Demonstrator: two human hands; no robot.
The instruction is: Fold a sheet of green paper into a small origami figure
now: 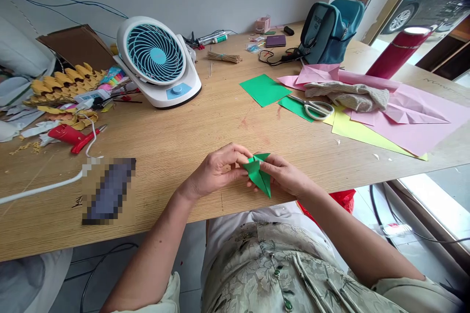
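A piece of folded green paper with pointed corners is held between my two hands, just over the table's front edge. My left hand pinches its left side between thumb and fingers. On the other side, my right hand grips the paper with the thumb on top and fingers behind, partly hidden. Farther back lie a flat green sheet and a second green piece, partly under a pair of scissors.
Pink paper, yellow paper and a grey glove lie at the right. Behind them stand a red bottle and a teal bag. A white fan and a red glue gun are at the left.
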